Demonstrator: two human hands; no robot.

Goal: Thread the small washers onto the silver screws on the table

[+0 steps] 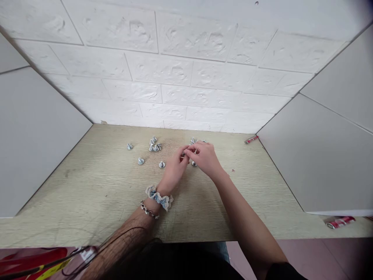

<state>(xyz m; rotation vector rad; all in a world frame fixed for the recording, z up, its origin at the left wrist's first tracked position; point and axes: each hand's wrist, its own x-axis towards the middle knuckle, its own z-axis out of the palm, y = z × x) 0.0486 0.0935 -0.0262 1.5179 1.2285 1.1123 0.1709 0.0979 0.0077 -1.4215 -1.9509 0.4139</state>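
Observation:
My left hand and my right hand meet over the middle of the table, fingertips pinched together. A small metal bolt shows partly between the fingers, mostly hidden by them. Silver bolts with wide washers lie about: a cluster left of my hands, a lone bolt farther left, another bolt nearer to me, and an upright bolt beside my left hand. Behind my right fingers is a second group of bolts, partly covered. One more bolt sits under my right hand.
The pale wooden table is bounded by a white brick-patterned wall and grey side panels. A small red can-like cylinder lies at the back right, and a larger red cylinder near the front right edge.

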